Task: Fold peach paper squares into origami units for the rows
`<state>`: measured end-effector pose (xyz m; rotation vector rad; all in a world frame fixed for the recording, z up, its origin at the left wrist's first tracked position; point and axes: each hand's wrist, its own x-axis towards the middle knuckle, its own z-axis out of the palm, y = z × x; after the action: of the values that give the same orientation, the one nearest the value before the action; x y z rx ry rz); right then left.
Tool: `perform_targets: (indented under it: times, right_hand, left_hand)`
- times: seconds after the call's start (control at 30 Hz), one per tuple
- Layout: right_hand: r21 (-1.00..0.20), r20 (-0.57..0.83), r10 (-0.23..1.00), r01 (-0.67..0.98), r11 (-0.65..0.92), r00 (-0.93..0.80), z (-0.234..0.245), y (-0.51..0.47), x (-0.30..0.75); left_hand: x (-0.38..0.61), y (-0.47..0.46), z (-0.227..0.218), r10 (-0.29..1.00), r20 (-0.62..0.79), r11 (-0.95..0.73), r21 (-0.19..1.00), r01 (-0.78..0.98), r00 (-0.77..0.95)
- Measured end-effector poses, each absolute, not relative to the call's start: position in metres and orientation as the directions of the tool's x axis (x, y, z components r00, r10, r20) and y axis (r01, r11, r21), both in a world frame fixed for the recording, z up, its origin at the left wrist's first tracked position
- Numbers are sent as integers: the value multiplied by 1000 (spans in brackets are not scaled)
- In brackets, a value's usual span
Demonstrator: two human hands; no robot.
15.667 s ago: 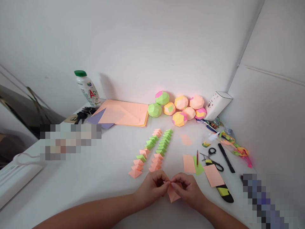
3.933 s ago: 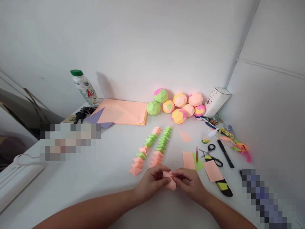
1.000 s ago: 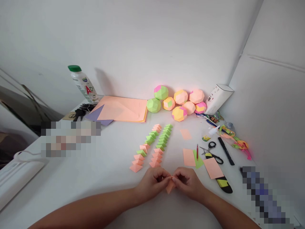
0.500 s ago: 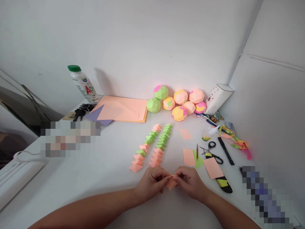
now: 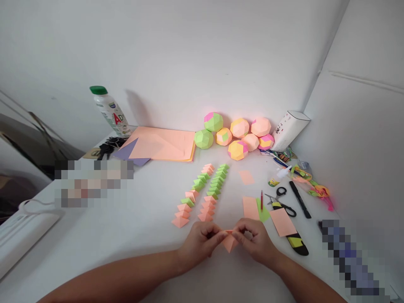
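Observation:
Between my two hands is a folded piece of orange paper (image 5: 229, 243), its pointed end facing down toward me. My left hand (image 5: 202, 240) pinches its left side between thumb and fingers. On the opposite side, my right hand (image 5: 254, 237) pinches it the same way, with both thumbs close to each other. Just beyond my hands lie two rows of folded paper units: a left row (image 5: 191, 195) of mixed orange and green, and a right row (image 5: 216, 185) that is green at the far end and orange at the near end.
Orange paper pieces (image 5: 283, 222), scissors (image 5: 280, 192), a cutter knife (image 5: 296, 243), a black pen (image 5: 299, 199) and a glue bottle (image 5: 277, 176) lie at right. Several paper balls (image 5: 237, 150) sit by the wall, beside stacked orange sheets (image 5: 158, 143) and a white bottle (image 5: 110, 111).
My hands have spread slightly apart while still pinching the orange paper. More of its pointed face now shows between my thumbs.

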<state>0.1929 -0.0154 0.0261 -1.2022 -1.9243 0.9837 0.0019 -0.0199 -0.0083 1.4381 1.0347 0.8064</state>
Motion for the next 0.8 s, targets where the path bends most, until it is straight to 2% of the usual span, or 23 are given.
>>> perform_targets:
  times: [0.1, 0.17, 0.3, 0.37, 0.43, 0.53, 0.63, 0.73, 0.8]
  right_hand:
    - [-817, 186, 912, 459, 350, -365, 29, -14, 195]
    - [-801, 194, 909, 475, 364, -369, 29, -13, 197]
    - [-764, 196, 876, 492, 418, -441, 24, -15, 197]
    - [-753, 214, 854, 477, 453, -473, 21, -17, 196]
    - [-759, 230, 848, 457, 463, -478, 19, -17, 195]
    - [-780, 242, 861, 439, 446, -446, 20, -15, 194]
    - [-768, 341, 828, 377, 518, -444, 22, -13, 194]
    - [-665, 520, 718, 308, 680, -463, 21, -12, 193]
    - [-579, 589, 651, 313, 753, -478, 20, -12, 192]
  left_hand:
    - [2, -20, -6, 945, -31, -9, 993, 120, 326]
    - [2, -18, -6, 953, 48, -72, 995, 67, 299]
    - [2, -15, -10, 893, 277, -300, 954, 10, 355]
    - [2, -13, -11, 849, 347, -384, 923, 14, 397]
    - [2, -12, -10, 851, 344, -389, 921, 36, 398]
    - [2, -12, -5, 893, 262, -316, 944, 96, 367]
    - [2, -14, -5, 919, 222, -290, 940, 177, 326]
    - [3, -17, -12, 900, 264, -337, 927, 167, 347]
    - [4, -19, -16, 873, 285, -350, 931, 103, 396]
